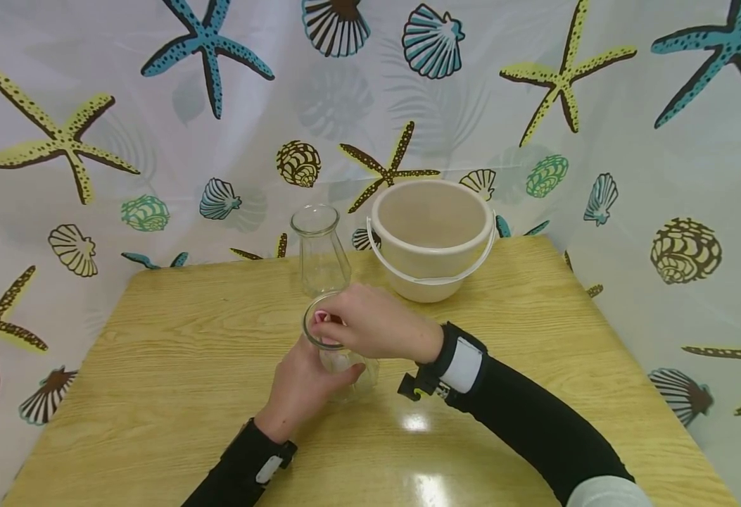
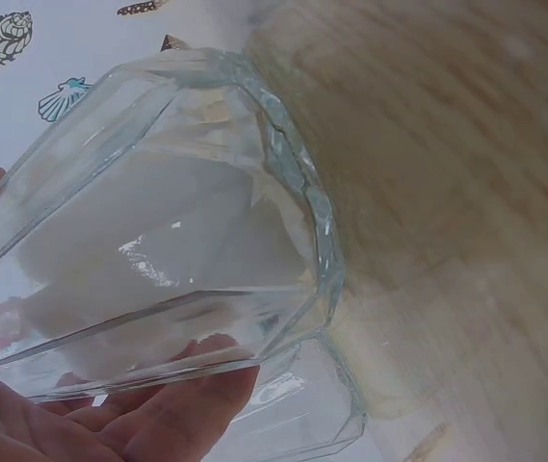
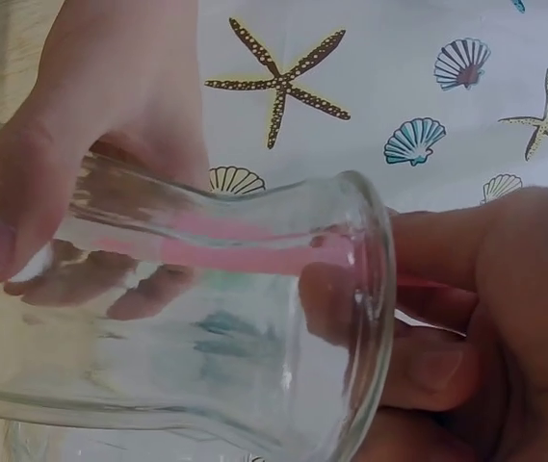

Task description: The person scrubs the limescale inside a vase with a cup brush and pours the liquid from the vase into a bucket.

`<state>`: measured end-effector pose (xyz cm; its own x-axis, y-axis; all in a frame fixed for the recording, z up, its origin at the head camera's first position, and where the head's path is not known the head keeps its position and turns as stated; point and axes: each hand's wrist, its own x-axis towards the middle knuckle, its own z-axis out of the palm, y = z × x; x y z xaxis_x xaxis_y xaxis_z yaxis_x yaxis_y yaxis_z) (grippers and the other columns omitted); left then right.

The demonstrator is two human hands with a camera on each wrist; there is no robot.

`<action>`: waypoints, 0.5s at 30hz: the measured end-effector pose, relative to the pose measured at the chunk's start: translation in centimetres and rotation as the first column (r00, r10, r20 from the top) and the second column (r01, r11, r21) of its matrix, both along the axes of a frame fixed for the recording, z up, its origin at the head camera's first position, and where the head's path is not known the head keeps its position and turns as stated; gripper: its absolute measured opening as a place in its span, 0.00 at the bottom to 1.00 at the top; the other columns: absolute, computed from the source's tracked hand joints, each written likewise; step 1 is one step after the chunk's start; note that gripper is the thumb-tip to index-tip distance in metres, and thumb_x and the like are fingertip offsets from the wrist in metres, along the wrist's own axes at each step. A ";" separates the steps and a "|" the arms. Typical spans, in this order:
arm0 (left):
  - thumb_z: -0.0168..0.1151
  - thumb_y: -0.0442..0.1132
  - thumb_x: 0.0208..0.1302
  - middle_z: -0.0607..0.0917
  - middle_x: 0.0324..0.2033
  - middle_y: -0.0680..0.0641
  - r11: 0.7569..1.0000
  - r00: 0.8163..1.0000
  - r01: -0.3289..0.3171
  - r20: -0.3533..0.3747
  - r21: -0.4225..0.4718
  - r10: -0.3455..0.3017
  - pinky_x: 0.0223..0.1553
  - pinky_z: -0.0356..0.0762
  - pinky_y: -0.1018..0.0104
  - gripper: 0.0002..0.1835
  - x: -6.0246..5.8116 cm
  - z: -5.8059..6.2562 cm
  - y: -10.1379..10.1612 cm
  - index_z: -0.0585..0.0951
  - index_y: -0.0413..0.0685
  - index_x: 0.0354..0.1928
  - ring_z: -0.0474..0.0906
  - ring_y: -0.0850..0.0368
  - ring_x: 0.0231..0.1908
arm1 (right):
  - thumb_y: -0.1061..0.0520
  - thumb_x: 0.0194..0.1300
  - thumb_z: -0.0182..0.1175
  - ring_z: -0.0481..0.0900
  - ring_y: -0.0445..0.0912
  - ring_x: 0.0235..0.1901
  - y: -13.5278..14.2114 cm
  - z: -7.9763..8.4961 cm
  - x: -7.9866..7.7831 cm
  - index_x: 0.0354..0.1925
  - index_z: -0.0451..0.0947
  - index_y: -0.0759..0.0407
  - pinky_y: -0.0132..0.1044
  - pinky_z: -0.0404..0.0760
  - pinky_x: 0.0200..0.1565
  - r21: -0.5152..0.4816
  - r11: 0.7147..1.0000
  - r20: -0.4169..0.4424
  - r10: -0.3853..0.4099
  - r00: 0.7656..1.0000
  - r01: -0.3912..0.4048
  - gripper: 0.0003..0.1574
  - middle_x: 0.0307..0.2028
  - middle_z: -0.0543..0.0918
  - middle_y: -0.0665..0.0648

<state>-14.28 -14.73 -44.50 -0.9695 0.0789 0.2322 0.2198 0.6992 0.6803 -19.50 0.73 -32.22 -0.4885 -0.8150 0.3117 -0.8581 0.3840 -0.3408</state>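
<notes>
My left hand (image 1: 300, 391) grips a clear faceted glass vase (image 1: 365, 384), tilted over the table, with the thumb on one side and fingers round the other. At its mouth, my right hand (image 1: 376, 324) holds the pink handle of what looks like a bottle brush (image 3: 254, 255). The handle runs into the vase, seen through the glass in the right wrist view. A whitish, blurred head (image 2: 158, 212) shows inside the vase in the left wrist view. Behind the hands, a second glass vase (image 1: 322, 257) of similar shape stands upright.
A cream bucket (image 1: 433, 267) with its white handle lowered to the front stands at the back right of the wooden table (image 1: 186, 352). A curtain (image 1: 250, 141) printed with starfish and shells hangs behind the table and along its sides.
</notes>
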 end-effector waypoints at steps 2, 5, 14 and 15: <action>0.65 0.70 0.46 0.76 0.51 0.59 1.000 1.000 -0.002 0.006 0.007 0.002 0.40 0.77 0.54 0.46 0.0 0.0 0.0 0.59 0.67 0.66 0.70 0.68 0.47 | 0.51 0.68 0.58 0.64 0.34 0.17 0.0 0.0 0.0 0.23 0.73 0.47 0.28 0.65 0.19 -0.004 1.000 -0.014 -0.010 1.000 0.010 0.15 0.17 0.69 0.44; 0.65 0.71 0.44 0.76 0.50 0.58 1.000 1.000 -0.015 0.015 0.008 0.015 0.39 0.77 0.54 0.49 0.0 0.1 0.0 0.58 0.65 0.67 0.71 0.66 0.45 | 0.51 0.69 0.57 0.65 0.35 0.17 -0.1 -0.1 -0.1 0.24 0.74 0.47 0.28 0.65 0.19 -0.009 0.999 -0.037 -0.040 0.999 0.039 0.14 0.17 0.70 0.44; 0.66 0.71 0.43 0.78 0.46 0.57 1.000 1.000 -0.021 0.015 0.008 0.021 0.37 0.78 0.58 0.51 0.0 0.0 0.0 0.58 0.61 0.67 0.72 0.67 0.42 | 0.49 0.68 0.57 0.66 0.36 0.16 -0.2 -0.4 -0.2 0.22 0.72 0.46 0.30 0.67 0.18 -0.028 0.995 -0.095 -0.101 0.990 0.099 0.16 0.16 0.71 0.44; 0.66 0.71 0.43 0.78 0.46 0.57 1.000 1.000 -0.019 0.015 0.009 0.019 0.37 0.78 0.58 0.50 0.0 0.0 0.0 0.58 0.62 0.67 0.72 0.67 0.41 | 0.49 0.68 0.57 0.66 0.36 0.16 -0.2 -0.4 -0.2 0.22 0.72 0.46 0.30 0.67 0.18 -0.030 0.995 -0.096 -0.101 0.990 0.099 0.16 0.16 0.71 0.44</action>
